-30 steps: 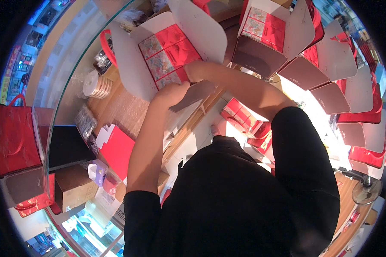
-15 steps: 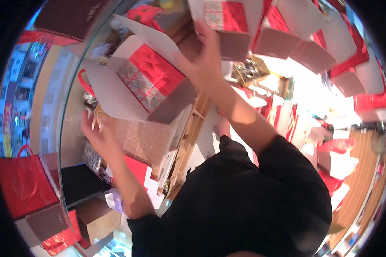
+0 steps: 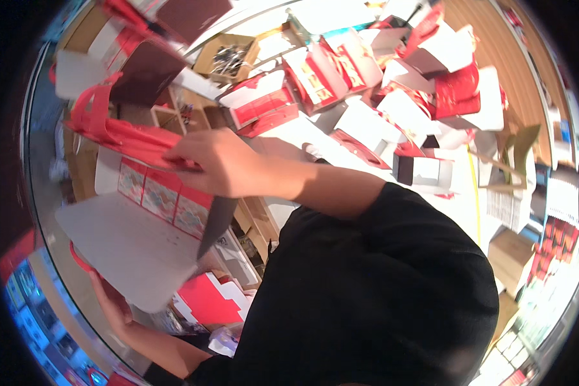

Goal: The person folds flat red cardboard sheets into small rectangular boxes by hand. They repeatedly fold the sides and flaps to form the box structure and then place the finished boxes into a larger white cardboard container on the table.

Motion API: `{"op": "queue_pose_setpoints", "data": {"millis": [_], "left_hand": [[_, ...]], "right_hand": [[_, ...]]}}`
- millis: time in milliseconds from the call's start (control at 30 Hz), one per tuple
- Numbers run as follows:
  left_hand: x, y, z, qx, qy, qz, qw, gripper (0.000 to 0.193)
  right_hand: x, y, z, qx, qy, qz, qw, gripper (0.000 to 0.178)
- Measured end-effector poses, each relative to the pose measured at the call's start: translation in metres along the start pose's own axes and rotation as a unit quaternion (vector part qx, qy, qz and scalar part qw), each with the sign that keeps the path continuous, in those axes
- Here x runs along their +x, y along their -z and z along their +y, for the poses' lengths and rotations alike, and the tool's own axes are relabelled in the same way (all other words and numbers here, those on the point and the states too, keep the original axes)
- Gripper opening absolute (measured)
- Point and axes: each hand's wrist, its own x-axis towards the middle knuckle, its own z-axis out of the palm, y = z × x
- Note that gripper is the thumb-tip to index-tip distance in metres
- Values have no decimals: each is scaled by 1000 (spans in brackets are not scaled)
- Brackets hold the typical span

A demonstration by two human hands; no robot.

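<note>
An open gift box with white flaps and a dark side stands before me. Inside it shows a row of red-edged, pale patterned packs. My right hand is closed on a folded red bag with strap handles, held over the far edge of the box. Low on the left, my left hand is against the outer side of the near white flap, beside a red handle. Most of its fingers are hidden behind the flap, so its grip does not show.
Several open red-and-white gift boxes stand on the bright white table to the right. A carton of small dark items is at the back. Red and white card lies near my body. A glass edge borders the left.
My view has turned right. Both hands were apart from the box and open; now the right holds the red bag over it and the left is at its near flap.
</note>
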Motion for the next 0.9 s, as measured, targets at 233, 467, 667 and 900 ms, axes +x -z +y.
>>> {"op": "queue_pose_setpoints", "data": {"millis": [233,467,667,900], "left_hand": [[-4,-74,14,59,77,-31,995,66],[-22,-205,19,106,120,-85,983,53],[10,-312,-35,167,209,-140,953,32],[21,-381,-95,138,222,-200,944,33]], "right_hand": [[-86,65,25,-24,79,89,993,39],[-153,160,74,-27,37,153,987,46],[-227,235,135,10,-172,105,979,60],[-341,293,249,27,-527,44,849,88]]}}
